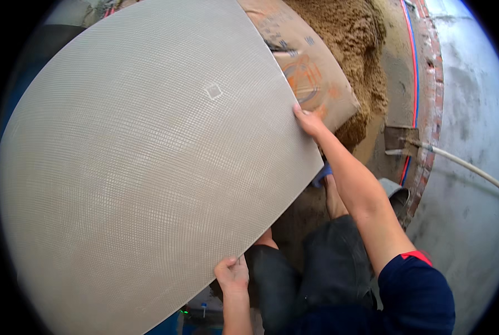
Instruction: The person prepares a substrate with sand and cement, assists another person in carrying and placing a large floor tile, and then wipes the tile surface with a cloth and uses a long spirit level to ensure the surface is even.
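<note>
Pinching, apparently, adjacent edges [282, 208], both hands [309, 121] hold the gridded panel [149, 156], which stretches away leftward.

Large panel [149, 167], left and centre: matt, with a finely gridded, ridged face. Sack [338, 95], upper centre: creased, paper-like. Sand [361, 50], upper right: coarse, granular. Grey surface [467, 111], far right: smooth, blotched, faintly glossy. Trousers [336, 251], lower centre: dark matt cloth.

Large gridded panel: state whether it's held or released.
Panel held: left hand on its lower edge, right hand on its right edge.
</note>
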Tool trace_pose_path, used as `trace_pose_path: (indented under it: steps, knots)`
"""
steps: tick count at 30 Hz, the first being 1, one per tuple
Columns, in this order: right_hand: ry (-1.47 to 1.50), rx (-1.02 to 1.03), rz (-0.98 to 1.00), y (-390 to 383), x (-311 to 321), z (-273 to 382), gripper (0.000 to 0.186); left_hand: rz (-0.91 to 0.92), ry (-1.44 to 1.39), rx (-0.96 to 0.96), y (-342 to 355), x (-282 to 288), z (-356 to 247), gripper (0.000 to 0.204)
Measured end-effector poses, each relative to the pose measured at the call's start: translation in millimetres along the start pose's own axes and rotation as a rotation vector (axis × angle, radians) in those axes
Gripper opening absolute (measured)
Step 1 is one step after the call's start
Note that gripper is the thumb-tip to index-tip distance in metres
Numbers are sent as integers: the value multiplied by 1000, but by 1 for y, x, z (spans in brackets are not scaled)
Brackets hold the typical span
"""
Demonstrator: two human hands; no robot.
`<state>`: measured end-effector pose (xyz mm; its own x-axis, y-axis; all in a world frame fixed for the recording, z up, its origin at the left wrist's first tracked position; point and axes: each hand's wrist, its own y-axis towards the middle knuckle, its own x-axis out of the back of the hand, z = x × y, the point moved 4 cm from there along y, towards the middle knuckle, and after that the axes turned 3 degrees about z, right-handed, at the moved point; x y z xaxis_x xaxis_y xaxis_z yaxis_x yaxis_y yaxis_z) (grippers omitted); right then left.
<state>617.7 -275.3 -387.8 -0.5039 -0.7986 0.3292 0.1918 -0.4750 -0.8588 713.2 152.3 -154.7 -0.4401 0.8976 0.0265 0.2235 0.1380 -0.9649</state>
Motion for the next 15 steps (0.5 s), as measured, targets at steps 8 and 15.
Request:
trace_pose_path:
  steps: [8, 15]
  knots:
    - [321, -36, -38, 30, -1, 51, 89, 93, 54, -124, -2, 7, -10, 62]
    - [496, -97, 90, -20, 18, 32, 84, 278, -15, -542, -43, 93, -157, 77]
